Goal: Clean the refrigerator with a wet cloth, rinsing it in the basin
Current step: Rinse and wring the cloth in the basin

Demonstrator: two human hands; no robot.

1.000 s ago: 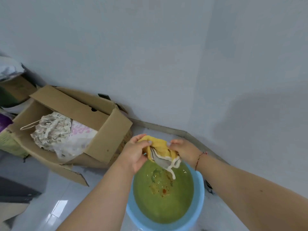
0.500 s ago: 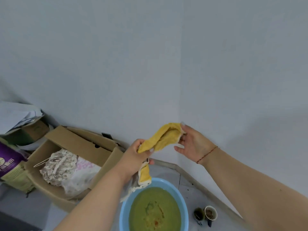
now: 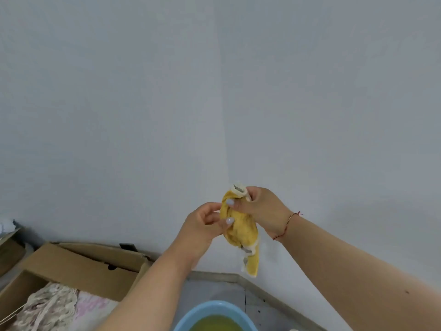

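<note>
A: So, what is around the blue basin (image 3: 191, 315)?

B: The basin sits at the bottom edge of the view, and only its far rim and a part of the yellow-green water (image 3: 214, 324) inside can be seen. To the left of the basin there is one open cardboard box (image 3: 81, 268) with a lace-patterned fabric (image 3: 47, 306) inside it. Behind the basin two grey walls meet in a corner, with a baseboard (image 3: 257, 286) along the floor. Nothing stands between the basin and the hands; the left forearm passes in front of the right edge of the box.

A: And the hands?

B: There are two hands, both raised well above the basin, in front of the wall corner. The right hand (image 3: 265, 211) grips the upper part of the yellow cloth (image 3: 241, 229), with fingers and thumb curled round it; a small white rolled end of the cloth comes out above the fingers. The left hand (image 3: 202, 225) is just beside it, and its thumb and fingers pinch the left side of the same cloth. The lower end of the cloth hangs free, above the basin and not touching it.

A: How many of each thing?

B: One basin, one cloth, one box, two hands. On the right wrist there is one thin red string bracelet (image 3: 286, 224).
</note>
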